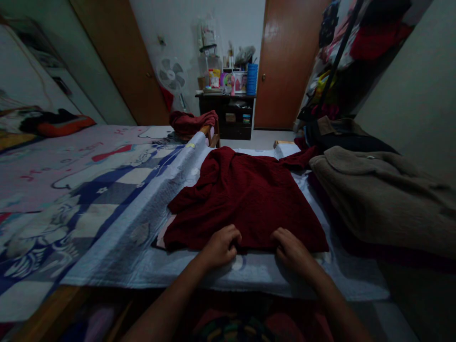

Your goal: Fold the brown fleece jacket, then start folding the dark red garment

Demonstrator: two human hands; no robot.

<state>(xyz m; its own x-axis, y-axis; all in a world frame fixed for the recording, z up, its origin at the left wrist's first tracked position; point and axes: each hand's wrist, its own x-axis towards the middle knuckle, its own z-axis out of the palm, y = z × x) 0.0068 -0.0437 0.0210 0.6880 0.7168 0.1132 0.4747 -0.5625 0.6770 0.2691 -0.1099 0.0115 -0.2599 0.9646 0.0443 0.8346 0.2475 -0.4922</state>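
1. Resting at the near edge of the red top (249,199), the left hand (221,244) and right hand (291,249) have curled fingers on the cloth; whether they pinch it, I cannot tell.
2. The red top lies across the middle of the worktop (171,273), its hem roughly parallel to the near edge. A pale patch (166,232) shows under its near left corner; lining or another piece, I cannot tell.
3. As far as I can judge, the body is mostly spread and the hem fairly straight. What remains uneven is the bunched far left part and the sleeve (301,158) sticking out toward the far right corner. No fold across the body shows.
4. Pale, creased cloth covers the worktop. Along its right edge lies a brown jacket (366,194), with a dark garment (351,135) behind.
5. Beyond the left edge is a bed (60,152) with patterned covers; a reddish cloth (192,122) hangs near the far left corner.
6. Farther back, in dim light, stand a fan (172,74), a loaded cabinet (228,116) and a brown door (285,66).
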